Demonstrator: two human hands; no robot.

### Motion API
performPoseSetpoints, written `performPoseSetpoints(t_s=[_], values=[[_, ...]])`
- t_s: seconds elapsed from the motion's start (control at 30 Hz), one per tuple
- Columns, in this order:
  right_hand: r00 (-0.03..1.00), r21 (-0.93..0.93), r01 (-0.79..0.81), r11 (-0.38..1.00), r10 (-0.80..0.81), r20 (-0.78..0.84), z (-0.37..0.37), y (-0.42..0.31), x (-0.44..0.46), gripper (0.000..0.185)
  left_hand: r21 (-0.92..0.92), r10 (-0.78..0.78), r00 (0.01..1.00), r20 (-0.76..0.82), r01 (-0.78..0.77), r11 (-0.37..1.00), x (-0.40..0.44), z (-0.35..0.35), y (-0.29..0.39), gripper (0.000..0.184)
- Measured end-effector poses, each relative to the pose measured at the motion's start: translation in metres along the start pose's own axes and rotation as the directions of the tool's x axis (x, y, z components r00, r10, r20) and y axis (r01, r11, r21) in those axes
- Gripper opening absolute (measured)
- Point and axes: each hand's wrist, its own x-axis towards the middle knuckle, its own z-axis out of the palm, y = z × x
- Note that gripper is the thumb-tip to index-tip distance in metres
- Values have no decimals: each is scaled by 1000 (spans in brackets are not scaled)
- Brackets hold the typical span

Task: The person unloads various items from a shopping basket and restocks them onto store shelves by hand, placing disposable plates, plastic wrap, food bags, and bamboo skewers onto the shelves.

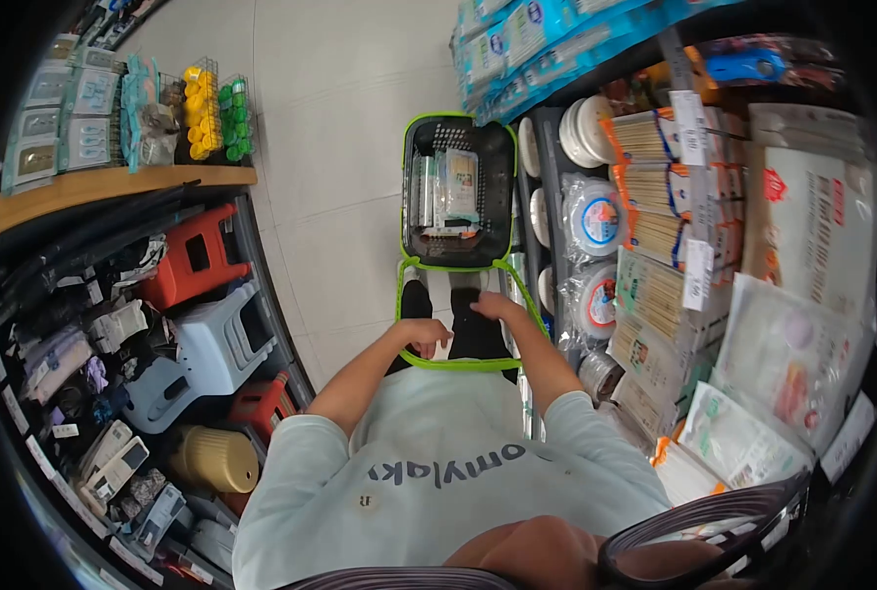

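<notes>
A black shopping basket (414, 197) with a lime-green rim stands in front of my feet. Inside it lie several clear-wrapped packets (458, 187). Its green handle (458, 365) loops back towards my body, its near end by the hem of my pale shirt. My left hand (426, 336) is within the loop, over my black trousers, thumb and fingers slightly apart and nothing seen in them. Farther forward on the other side, my right hand (490, 307) has its fingertips drawn together against the dark trousers (478, 339). Whatever lies between those fingertips is hidden.
Shelves on the right hold bundled wooden skewers (650, 187), wrapped round plates (596, 221) and large clear bags (797, 334). Blue packs (517, 49) hang above the basket. On the left shelf are a red stool (193, 256), a pale blue stool (222, 334) and a tan bin (217, 460).
</notes>
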Motion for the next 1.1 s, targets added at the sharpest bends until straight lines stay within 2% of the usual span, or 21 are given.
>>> performPoseSetpoints(t_s=[0.07,0.1,0.17,0.2,0.23,0.27,0.33,0.37,0.43,0.53,0.6,0.67,0.73,0.77,0.8,0.87,0.9,0.93,1.0,1.03,1.1], values=[[996,191,-64,979,76,-54,3,-26,25,48,-276,4,992,-124,-38,960,17,-17,-32,41],[995,259,-23,966,47,-86,5,-37,35,47,-336,-82,982,-172,20,942,12,-26,-26,42],[997,302,0,953,24,-76,19,-45,68,43,-423,-31,881,-472,-196,884,52,-38,-73,35],[988,335,73,939,-23,-151,36,-41,87,39,-521,-128,815,-566,-233,821,55,-43,-71,28],[987,359,84,930,-29,-156,38,-46,95,38,-565,-194,797,-572,-211,798,59,-52,-72,29],[986,381,96,919,-34,-166,30,-53,99,36,-621,-231,759,-608,-274,734,63,-60,-72,25],[991,380,74,922,-27,-128,20,-51,114,35,-606,-291,656,-696,-321,727,80,-76,-73,21],[993,364,73,929,-34,-114,17,-45,126,34,-625,-303,669,-678,-309,717,99,-84,-83,21],[991,327,77,942,-36,-130,20,-14,156,33,-321,-183,507,-842,-198,926,130,-100,-95,26],[990,206,6,979,22,-137,17,50,205,32,-283,-163,608,-777,-105,953,159,-122,-85,26],[988,174,-99,980,118,-100,-5,89,228,33,-239,-132,586,-800,-109,965,173,-135,-69,25],[979,115,-64,991,85,-185,-24,126,251,33,-194,-99,563,-820,-110,975,187,-151,-58,24],[993,186,-106,977,113,-27,-45,155,275,41,-151,-62,491,-869,-144,978,204,-164,-52,21],[983,320,-163,933,182,-29,-41,171,292,39,-118,-43,455,-890,-138,983,212,-169,-50,21],[983,311,-169,935,182,-15,-41,173,303,39,-134,-55,458,-887,-142,981,219,-176,-51,21],[970,528,-237,816,228,84,-50,167,323,36,25,-16,461,-887,83,996,233,-191,-52,21],[986,460,-155,874,163,23,-45,168,336,34,19,-24,438,-899,92,996,232,-199,-48,20],[986,452,-162,877,162,40,-42,163,345,34,0,-40,442,-896,89,996,235,-207,-46,20],[992,281,-46,959,77,-97,-32,153,364,31,-55,-101,476,-874,110,992,247,-222,-48,18],[993,283,-50,958,77,-85,-24,151,374,31,-64,-111,482,-869,113,992,256,-227,-54,18],[996,217,-75,973,84,-31,-12,146,396,32,12,78,401,-913,-165,986,272,-236,-67,18]])
